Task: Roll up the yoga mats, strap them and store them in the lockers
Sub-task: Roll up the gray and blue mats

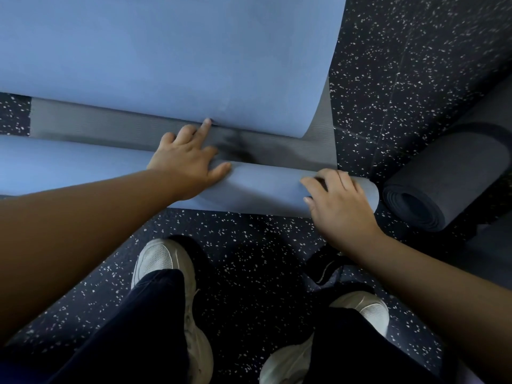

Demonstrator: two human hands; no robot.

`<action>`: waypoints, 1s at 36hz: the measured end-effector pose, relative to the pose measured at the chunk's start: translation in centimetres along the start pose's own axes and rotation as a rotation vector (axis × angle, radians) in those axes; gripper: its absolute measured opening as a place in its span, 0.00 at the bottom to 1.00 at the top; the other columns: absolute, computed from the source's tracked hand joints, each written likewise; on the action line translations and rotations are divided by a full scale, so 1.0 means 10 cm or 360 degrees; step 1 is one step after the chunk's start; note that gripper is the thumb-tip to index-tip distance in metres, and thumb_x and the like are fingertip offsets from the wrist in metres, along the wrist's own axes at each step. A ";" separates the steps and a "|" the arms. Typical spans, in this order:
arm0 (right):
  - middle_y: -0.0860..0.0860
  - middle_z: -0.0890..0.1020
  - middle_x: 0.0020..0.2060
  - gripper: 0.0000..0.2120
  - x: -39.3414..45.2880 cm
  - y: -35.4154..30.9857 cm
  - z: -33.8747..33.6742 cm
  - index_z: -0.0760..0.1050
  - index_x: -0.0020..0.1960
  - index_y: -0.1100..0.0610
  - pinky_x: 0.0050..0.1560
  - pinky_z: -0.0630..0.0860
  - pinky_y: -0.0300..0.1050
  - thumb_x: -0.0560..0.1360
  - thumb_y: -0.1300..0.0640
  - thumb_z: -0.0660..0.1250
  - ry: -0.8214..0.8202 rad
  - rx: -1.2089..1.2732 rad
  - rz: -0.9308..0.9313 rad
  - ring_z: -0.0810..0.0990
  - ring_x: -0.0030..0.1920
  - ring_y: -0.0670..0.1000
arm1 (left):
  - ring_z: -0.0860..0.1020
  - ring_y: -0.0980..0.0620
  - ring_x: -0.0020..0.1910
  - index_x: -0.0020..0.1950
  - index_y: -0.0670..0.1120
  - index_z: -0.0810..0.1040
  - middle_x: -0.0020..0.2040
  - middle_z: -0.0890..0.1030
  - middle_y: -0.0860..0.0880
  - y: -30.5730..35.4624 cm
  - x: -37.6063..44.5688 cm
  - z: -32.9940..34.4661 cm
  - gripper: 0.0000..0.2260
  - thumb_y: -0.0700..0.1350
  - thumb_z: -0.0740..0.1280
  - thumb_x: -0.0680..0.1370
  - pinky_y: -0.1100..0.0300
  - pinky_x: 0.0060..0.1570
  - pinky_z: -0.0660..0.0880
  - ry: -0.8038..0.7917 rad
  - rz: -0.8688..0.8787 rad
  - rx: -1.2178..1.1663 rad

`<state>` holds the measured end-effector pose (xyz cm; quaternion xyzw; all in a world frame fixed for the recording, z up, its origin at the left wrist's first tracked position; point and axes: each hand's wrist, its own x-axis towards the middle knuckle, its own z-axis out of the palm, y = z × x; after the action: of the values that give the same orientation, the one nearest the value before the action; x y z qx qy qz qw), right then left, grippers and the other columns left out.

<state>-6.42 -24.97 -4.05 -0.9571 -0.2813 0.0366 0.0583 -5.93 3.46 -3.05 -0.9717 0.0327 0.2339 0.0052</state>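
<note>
While seemingly flat, left hand and right hand atop blue mat roll

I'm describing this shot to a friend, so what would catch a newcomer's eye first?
The big blue yoga mat fills the upper left, its near end already rolled. The left hand and right hand press on that roll. A dark rolled mat lies at the right on the speckled floor.

dark speckled floor | on it: blue mat, dark rolled mat, white shoes
</note>
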 end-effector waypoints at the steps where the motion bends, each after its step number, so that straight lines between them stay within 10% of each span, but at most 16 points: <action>1: 0.57 0.77 0.50 0.14 0.00 -0.03 0.00 0.76 0.56 0.57 0.45 0.76 0.55 0.70 0.59 0.67 0.0003 0.0014 0.0010 0.76 0.48 0.61 | 0.51 0.46 0.75 0.70 0.52 0.71 0.80 0.45 0.46 0.01 0.00 0.00 0.27 0.65 0.48 0.79 0.49 0.67 0.56 0.0008 -0.0007 0.0009; 13: 0.58 0.76 0.62 0.32 -0.03 -0.33 -0.01 0.74 0.67 0.58 0.57 0.72 0.55 0.62 0.61 0.72 -0.0186 0.0048 -0.0091 0.73 0.60 0.60 | 0.55 0.45 0.74 0.68 0.49 0.73 0.80 0.51 0.45 0.02 0.11 -0.03 0.23 0.60 0.50 0.81 0.48 0.66 0.59 0.0089 -0.0030 0.0000; 22: 0.54 0.52 0.78 0.47 0.19 -0.18 0.02 0.47 0.79 0.54 0.75 0.44 0.55 0.69 0.53 0.71 -0.0521 -0.0044 -0.0060 0.50 0.78 0.57 | 0.51 0.49 0.77 0.68 0.49 0.73 0.79 0.57 0.48 -0.05 0.10 0.00 0.22 0.58 0.50 0.82 0.47 0.70 0.55 0.0179 0.0018 -0.0210; 29: 0.48 0.42 0.78 0.53 0.53 -0.08 -0.05 0.33 0.78 0.49 0.75 0.41 0.60 0.72 0.46 0.71 -0.0731 -0.0076 -0.0014 0.43 0.78 0.54 | 0.42 0.51 0.78 0.77 0.52 0.57 0.80 0.50 0.51 -0.11 0.07 -0.04 0.48 0.78 0.48 0.63 0.42 0.75 0.44 -0.0025 0.0020 -0.0225; 36: 0.55 0.49 0.76 0.56 0.60 -0.08 0.01 0.32 0.77 0.47 0.74 0.48 0.65 0.70 0.43 0.73 -0.0689 -0.0260 0.0030 0.51 0.76 0.60 | 0.35 0.43 0.77 0.78 0.50 0.52 0.80 0.41 0.48 -0.15 0.15 -0.08 0.53 0.71 0.71 0.61 0.35 0.73 0.43 -0.0144 0.0104 0.0095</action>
<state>-1.84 -21.08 -4.22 -0.9311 -0.2803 0.2189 -0.0814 -4.09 4.83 -3.03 -0.9579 0.0711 0.2767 0.0279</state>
